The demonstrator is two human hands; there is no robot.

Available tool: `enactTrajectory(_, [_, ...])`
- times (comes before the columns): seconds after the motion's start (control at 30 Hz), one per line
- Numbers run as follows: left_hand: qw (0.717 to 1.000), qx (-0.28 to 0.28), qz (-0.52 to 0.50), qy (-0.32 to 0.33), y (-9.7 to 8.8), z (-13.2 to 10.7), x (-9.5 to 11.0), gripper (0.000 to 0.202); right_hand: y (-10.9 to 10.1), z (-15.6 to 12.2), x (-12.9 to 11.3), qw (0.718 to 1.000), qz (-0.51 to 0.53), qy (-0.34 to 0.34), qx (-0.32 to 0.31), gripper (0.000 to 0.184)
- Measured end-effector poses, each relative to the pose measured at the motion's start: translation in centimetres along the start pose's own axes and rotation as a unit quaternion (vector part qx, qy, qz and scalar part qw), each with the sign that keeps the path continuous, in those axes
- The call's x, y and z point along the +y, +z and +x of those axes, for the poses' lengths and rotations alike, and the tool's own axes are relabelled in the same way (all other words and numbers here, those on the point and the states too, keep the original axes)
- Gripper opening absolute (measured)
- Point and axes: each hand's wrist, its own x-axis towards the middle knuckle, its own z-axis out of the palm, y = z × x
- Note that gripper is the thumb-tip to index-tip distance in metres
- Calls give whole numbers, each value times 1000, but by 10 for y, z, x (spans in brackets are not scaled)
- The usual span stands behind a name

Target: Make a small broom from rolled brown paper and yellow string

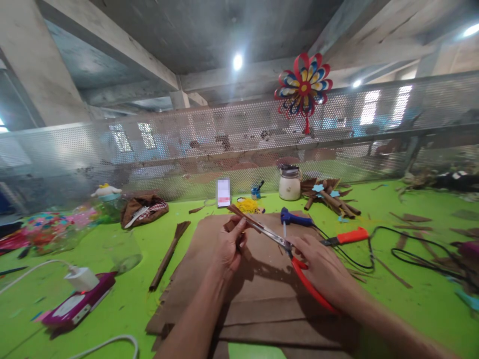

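My left hand [232, 244] pinches a strip of brown cardboard [235, 210] above a stack of brown cardboard sheets [202, 254]. In my right hand [318, 259] are red-handled scissors [309, 286], their metal blades reaching left to the strip by my left fingertips. Whether the blades touch or cut the strip, I cannot tell. Left of the sheets lies a rolled brown cardboard piece [170, 255] with a frayed top. Just beyond my right hand, a blue glue gun [295, 218] rests at the far edge of the sheets, near an orange-handled tool [352, 236].
A phone [223, 192] stands at the back, beside yellow shreds [248, 205] and a white jar [289, 184]. Rolled brown pieces with blue flowers [331, 197] lie at back right. Black cable [392, 234] loops at right. A purple power strip [80, 304] with a charger sits at left.
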Motion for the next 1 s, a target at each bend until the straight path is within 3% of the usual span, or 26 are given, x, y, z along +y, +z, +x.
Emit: enactTrajectory(1.0, [999,18,33,-1,-2,0,5,27,1,-4,7,1000,-2,-3,-14,41])
